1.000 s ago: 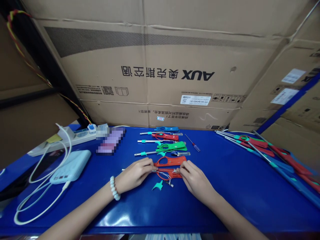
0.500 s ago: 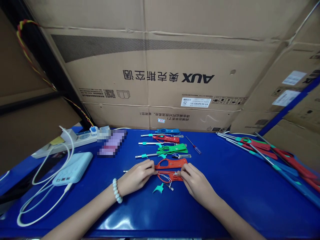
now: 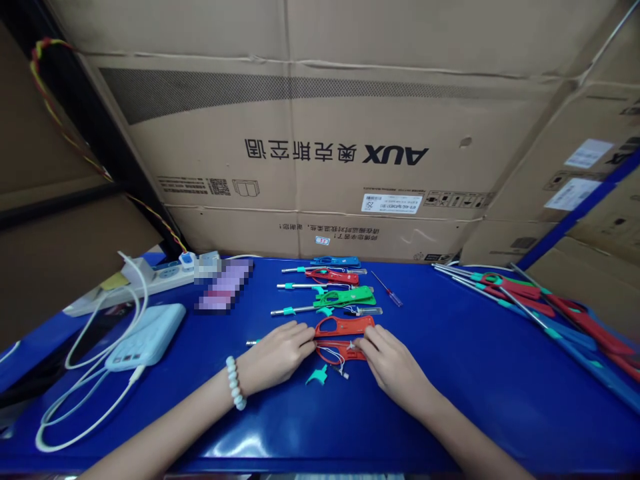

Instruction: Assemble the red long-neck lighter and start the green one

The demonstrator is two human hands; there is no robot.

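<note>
Two orange casing halves of a long-neck lighter lie one above the other on the blue table. My left hand [image 3: 281, 355] pinches at the left end of the lower lighter casing half [image 3: 345, 350], its fingers also close to the upper lighter casing half [image 3: 345, 325]. My right hand [image 3: 393, 365] is closed on the lower half's right end, fingertips near white wires [image 3: 336, 353] inside it. A small black-and-white part [image 3: 343, 375] hangs from the wires. Just below lies a teal trigger piece [image 3: 317, 375]. Behind my left hand, a metal tube [image 3: 253, 343] is mostly hidden.
Farther back lie blue [image 3: 336, 261], red [image 3: 335, 275] and green lighter casings [image 3: 345, 297] with tubes, plus a screwdriver [image 3: 393, 295]. Assembled lighters [image 3: 555, 327] are heaped at right. At left are a power bank [image 3: 146, 337], cables and a power strip [image 3: 170, 272]. Cardboard [image 3: 330, 107] walls the back.
My left fingertips have shifted slightly to the right at the casing halves' left end. My right hand has barely moved, and the other parts lie as before.
</note>
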